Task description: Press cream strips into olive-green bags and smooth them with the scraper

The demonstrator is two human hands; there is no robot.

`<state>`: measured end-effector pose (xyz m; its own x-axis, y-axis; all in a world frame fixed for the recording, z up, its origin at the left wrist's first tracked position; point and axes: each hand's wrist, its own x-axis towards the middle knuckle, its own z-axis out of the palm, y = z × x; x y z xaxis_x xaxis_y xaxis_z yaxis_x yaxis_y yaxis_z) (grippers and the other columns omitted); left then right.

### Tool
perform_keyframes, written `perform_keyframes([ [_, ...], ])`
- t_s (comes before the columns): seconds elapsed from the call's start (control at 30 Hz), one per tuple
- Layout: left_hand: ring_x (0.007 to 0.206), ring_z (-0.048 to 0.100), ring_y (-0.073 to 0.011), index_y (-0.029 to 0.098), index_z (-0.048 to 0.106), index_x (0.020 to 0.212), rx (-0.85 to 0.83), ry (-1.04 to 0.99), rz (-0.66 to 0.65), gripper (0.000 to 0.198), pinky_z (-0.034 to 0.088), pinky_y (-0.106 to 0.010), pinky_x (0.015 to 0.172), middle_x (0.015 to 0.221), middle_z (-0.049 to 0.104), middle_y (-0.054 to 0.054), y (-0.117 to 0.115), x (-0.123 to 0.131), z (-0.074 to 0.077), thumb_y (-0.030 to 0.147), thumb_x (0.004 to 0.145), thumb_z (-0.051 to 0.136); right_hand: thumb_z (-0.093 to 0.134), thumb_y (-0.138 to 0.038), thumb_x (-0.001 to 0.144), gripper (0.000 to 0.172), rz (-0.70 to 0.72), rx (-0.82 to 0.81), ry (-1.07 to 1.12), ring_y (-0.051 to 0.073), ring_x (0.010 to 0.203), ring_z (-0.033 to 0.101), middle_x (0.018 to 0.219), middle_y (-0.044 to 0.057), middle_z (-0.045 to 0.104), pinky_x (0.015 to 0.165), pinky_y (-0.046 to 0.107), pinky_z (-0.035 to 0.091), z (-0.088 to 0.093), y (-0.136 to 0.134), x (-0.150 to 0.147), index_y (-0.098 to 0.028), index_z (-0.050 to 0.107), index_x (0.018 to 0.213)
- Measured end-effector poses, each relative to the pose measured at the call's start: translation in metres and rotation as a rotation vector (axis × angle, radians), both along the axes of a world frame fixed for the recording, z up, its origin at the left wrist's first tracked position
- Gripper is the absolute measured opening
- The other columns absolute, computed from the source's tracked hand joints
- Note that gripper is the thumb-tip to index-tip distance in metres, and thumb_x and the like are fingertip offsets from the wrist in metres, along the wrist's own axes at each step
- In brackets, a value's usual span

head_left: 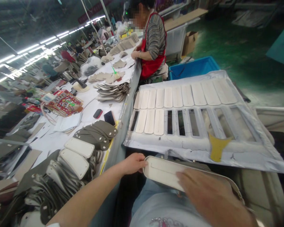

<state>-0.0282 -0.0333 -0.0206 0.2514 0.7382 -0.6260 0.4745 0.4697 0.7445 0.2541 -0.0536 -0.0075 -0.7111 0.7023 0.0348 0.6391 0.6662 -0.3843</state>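
Note:
Over my lap lies a long cream panel (pixel 165 171) with rounded ends, a dark rim and a thin lengthwise line on its face. My left hand (pixel 134 164) grips its left end, thumb near the upper face and the other fingers partly hidden. Blurred by motion, my right hand (pixel 203 189) lies flat across the panel's middle and right part, fingers stretched out. Just beyond is a white-covered rack (pixel 156 138) bearing a full row of pale panels (pixel 174 97) and 3 more in its nearer row, beside uncovered slots. A yellow piece (pixel 219 147) hangs on its front edge.
On the white table (pixel 91 108) at left are heaped grey-and-cream pieces (pixel 68 170), a fan of dark pieces (pixel 94 132), a phone (pixel 110 118) and a red patterned bag (pixel 65 102). A co-worker in a red apron (pixel 153 47) sits beyond, near a blue bin (pixel 194 67).

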Motion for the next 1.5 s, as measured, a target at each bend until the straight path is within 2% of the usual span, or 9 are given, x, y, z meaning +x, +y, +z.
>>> perform_keyframes([
  [0.07,0.053,0.052,-0.0104,0.016,0.044,0.062,0.023,0.058,-0.026,0.027,0.048,-0.025,0.052,0.059,0.045,0.004,0.000,0.001,0.001,0.039,0.074,0.054,0.044,-0.008,0.079,0.036,0.179,0.051,0.025,0.022,0.086,0.054,0.102,0.007,0.058,0.072,0.036,0.044,0.008,0.007,-0.048,-0.020,0.049,0.113],
  [0.23,0.050,0.050,-0.0087,0.015,0.046,0.062,0.111,0.180,-0.066,0.026,0.043,-0.021,0.045,0.066,0.047,0.002,-0.003,0.005,0.005,0.035,0.078,0.046,0.046,-0.008,0.077,0.030,0.144,0.096,-0.086,0.023,0.081,0.051,0.095,0.009,0.056,0.063,0.036,0.043,0.003,0.020,-0.100,-0.014,0.054,0.105],
  [0.57,0.071,0.043,-0.0142,0.018,0.040,0.054,0.310,0.219,-0.094,0.025,0.039,-0.028,0.074,0.067,0.040,0.001,-0.005,0.009,0.012,0.022,0.076,0.049,0.045,-0.007,0.078,0.030,0.117,0.096,-0.147,0.023,0.083,0.051,0.096,0.010,0.055,0.062,0.036,0.042,0.006,0.013,-0.098,-0.012,0.056,0.105],
  [0.73,0.072,0.048,-0.0152,0.016,0.047,0.060,0.175,0.023,-0.037,0.028,0.042,-0.031,0.075,0.070,0.045,0.000,-0.003,-0.001,0.006,0.038,0.074,0.056,0.047,-0.008,0.078,0.030,0.111,0.085,-0.143,0.023,0.084,0.050,0.098,0.009,0.055,0.063,0.036,0.042,0.004,0.013,-0.096,-0.015,0.055,0.106],
  [0.87,0.068,0.055,-0.0157,0.015,0.050,0.078,0.013,-0.193,0.056,0.043,0.048,-0.035,0.069,0.071,0.052,-0.002,-0.009,-0.011,-0.004,0.057,0.077,0.045,0.049,-0.009,0.078,0.032,0.110,0.072,-0.113,0.023,0.086,0.051,0.102,0.009,0.055,0.065,0.037,0.043,0.001,0.015,-0.094,-0.015,0.053,0.109],
  [1.0,0.062,0.053,-0.0118,0.015,0.047,0.077,-0.010,-0.269,0.173,0.047,0.049,-0.035,0.069,0.066,0.047,0.001,-0.018,-0.008,-0.013,0.061,0.077,0.042,0.049,-0.010,0.079,0.032,0.111,0.051,-0.108,0.024,0.088,0.051,0.104,0.009,0.056,0.068,0.038,0.043,0.001,0.015,-0.092,-0.015,0.053,0.110],
  [1.2,0.057,0.053,-0.0114,0.014,0.048,0.067,-0.007,-0.177,0.167,0.032,0.048,-0.027,0.058,0.060,0.048,0.004,-0.013,-0.003,-0.013,0.038,0.062,0.069,0.048,-0.011,0.080,0.034,0.103,0.027,-0.104,0.025,0.090,0.050,0.105,0.009,0.056,0.069,0.040,0.043,0.000,0.014,-0.093,-0.013,0.052,0.113],
  [1.33,0.056,0.056,-0.0138,0.014,0.050,0.064,-0.075,-0.153,0.118,0.017,0.049,-0.031,0.058,0.058,0.051,0.003,-0.005,-0.004,-0.008,0.024,0.062,0.063,0.049,-0.010,0.079,0.034,0.108,0.031,-0.103,0.024,0.087,0.050,0.103,0.009,0.056,0.068,0.040,0.043,-0.001,0.014,-0.094,-0.014,0.053,0.113],
  [1.5,0.064,0.050,-0.0095,0.014,0.050,0.056,-0.016,-0.152,0.144,0.013,0.046,-0.023,0.065,0.063,0.045,0.004,-0.002,-0.002,-0.001,0.015,0.062,0.062,0.047,-0.009,0.079,0.035,0.101,0.046,-0.109,0.024,0.088,0.050,0.105,0.010,0.055,0.067,0.039,0.042,-0.001,0.015,-0.093,-0.014,0.053,0.113],
])
